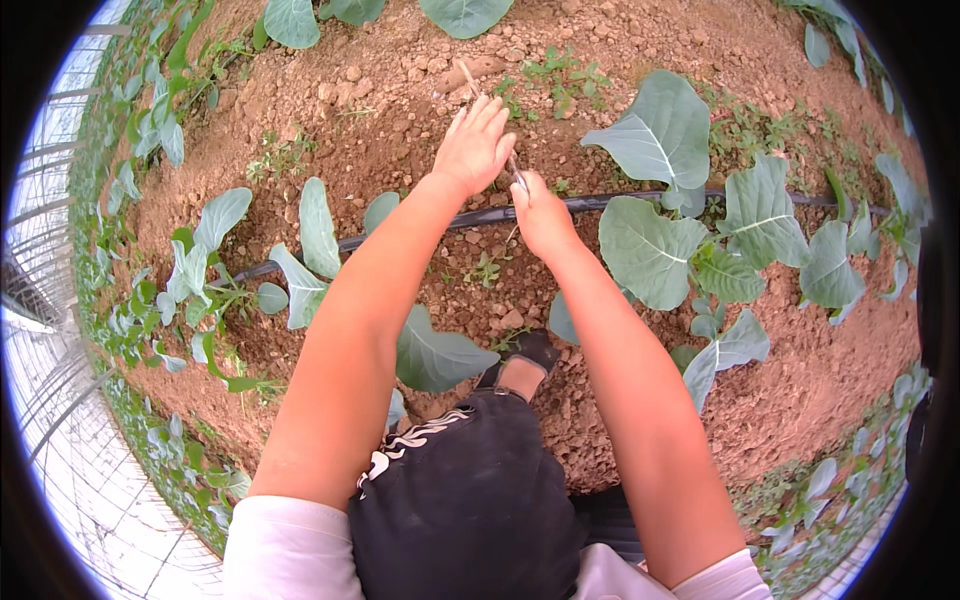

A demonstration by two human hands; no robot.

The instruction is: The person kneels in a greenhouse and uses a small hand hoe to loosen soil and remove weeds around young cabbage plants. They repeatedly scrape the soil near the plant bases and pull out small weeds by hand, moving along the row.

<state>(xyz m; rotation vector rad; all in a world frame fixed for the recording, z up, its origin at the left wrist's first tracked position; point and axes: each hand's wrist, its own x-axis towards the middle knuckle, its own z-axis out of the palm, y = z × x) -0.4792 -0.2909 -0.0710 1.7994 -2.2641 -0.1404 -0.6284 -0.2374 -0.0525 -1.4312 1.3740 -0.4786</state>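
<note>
My left hand (474, 150) lies palm down with its fingers stretched out above the reddish soil, beyond a black drip-irrigation hose (487, 216). Just right of and nearer than it, my right hand (541, 214) is closed around a thin, rod-like tool, whose dark part (517, 174) shows above the thumb. The tool's far part is hidden by my left hand. A pale thin stick (469, 78) shows past my left fingertips; whether it belongs to the tool I cannot tell. Small weeds (562, 79) grow right of my fingers.
Broad-leaved brassica plants (652, 247) stand along the hose on the right, others (319, 232) on the left. A large leaf (435, 352) spreads near my foot in a dark shoe (532, 352). A wire-like mesh structure (67, 420) borders the far left.
</note>
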